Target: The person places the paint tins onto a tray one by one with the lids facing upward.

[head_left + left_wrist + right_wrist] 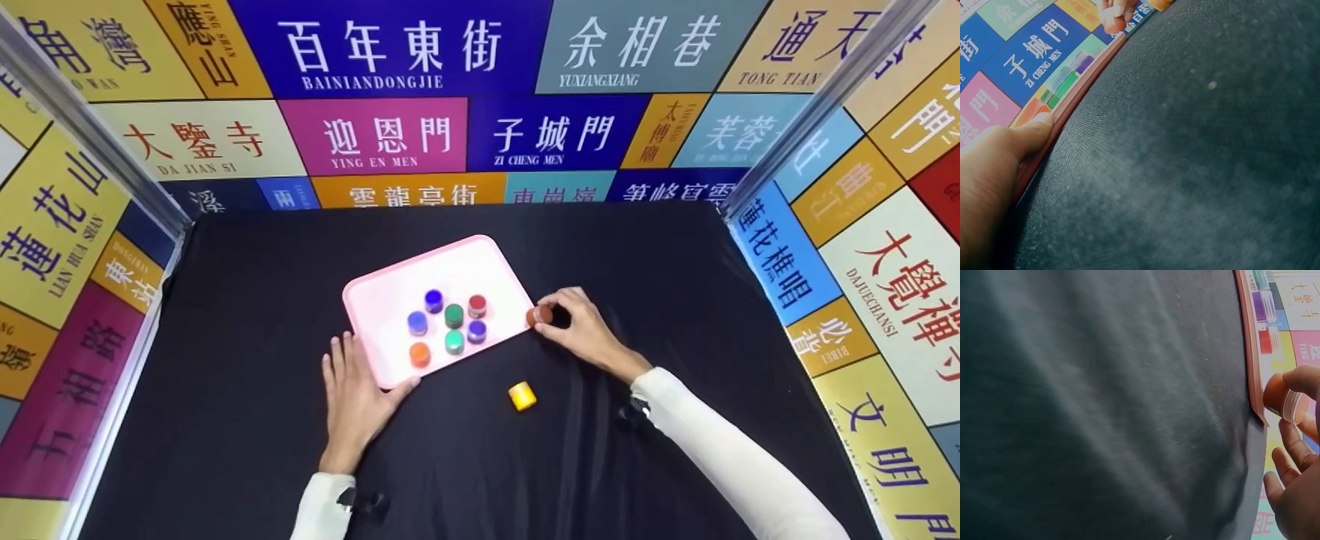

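Observation:
A pink tray [420,271] with rounded corners lies slanted on the black cloth, holding several small paint pots: blue, green, red, purple and an orange one [419,355]. My left hand [360,390] rests against its near left corner, fingers straight along the left side. In the left wrist view the thumb [1036,134] lies at the tray's rim. Between thumb and fingertips, my right hand [589,328] pinches a brown paint pot [538,316] by the tray's right corner. The right wrist view shows this pot [1283,398] tilted, with its clear part toward the fingers.
A yellow paint pot [523,396] lies on its side on the black cloth [247,360], nearer me than the tray. Panels with large printed characters [390,49] stand at the back and both sides, joined by metal corner posts [810,105].

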`<act>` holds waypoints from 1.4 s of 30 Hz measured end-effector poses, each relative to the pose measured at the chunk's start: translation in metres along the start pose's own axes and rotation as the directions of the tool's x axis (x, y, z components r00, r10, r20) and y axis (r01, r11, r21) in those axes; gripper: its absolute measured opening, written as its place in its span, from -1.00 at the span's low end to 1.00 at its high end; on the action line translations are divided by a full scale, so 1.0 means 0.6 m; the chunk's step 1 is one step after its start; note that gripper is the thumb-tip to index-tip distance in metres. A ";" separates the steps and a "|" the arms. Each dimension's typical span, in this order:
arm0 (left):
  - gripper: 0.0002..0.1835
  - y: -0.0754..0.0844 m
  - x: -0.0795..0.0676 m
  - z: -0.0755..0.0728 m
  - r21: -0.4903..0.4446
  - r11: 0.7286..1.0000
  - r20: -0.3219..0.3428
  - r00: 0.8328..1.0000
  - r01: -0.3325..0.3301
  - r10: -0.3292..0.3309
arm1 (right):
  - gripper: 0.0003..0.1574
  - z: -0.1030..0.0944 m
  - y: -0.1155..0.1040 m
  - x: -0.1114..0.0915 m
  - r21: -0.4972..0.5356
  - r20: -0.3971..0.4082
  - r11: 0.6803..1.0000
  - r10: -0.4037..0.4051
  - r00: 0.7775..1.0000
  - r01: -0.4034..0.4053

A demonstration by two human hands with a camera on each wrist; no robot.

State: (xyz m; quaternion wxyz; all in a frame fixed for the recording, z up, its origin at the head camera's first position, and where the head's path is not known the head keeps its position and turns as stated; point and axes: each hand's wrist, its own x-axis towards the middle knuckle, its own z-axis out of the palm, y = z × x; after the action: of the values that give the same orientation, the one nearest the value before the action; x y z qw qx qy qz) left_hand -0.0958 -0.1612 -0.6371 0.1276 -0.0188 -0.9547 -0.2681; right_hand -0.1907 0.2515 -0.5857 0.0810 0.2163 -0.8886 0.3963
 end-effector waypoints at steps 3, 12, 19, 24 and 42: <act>0.44 -0.001 -0.001 0.000 0.002 1.000 0.000 1.000 0.002 -0.002 | -0.55 0.007 -0.001 0.016 -0.005 0.010 1.000 -0.002 1.000 0.002; 0.44 0.000 0.001 0.000 0.010 1.000 0.014 1.000 0.006 -0.007 | -0.55 0.026 -0.006 0.058 -0.010 0.045 1.000 0.025 0.999 -0.025; 0.45 0.002 0.002 -0.002 0.009 1.000 0.027 1.000 0.012 -0.013 | -0.56 0.046 -0.004 0.085 -0.020 0.046 1.000 0.000 0.999 0.001; 0.45 0.001 0.002 -0.002 0.005 1.000 0.032 0.999 0.020 -0.020 | -0.56 0.056 -0.008 0.103 -0.035 0.052 0.999 0.012 0.999 -0.011; 0.44 0.000 0.000 -0.002 0.000 1.000 0.023 1.000 0.016 -0.016 | -0.58 0.089 -0.029 0.165 0.000 0.089 0.999 0.047 0.995 -0.047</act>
State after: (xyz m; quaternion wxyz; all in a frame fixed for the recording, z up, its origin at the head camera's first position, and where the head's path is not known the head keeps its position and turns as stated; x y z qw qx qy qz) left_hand -0.0956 -0.1615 -0.6361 0.1143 -0.0144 -0.9563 -0.2689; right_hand -0.2700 0.1699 -0.5785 0.0317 0.2128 -0.8958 0.3889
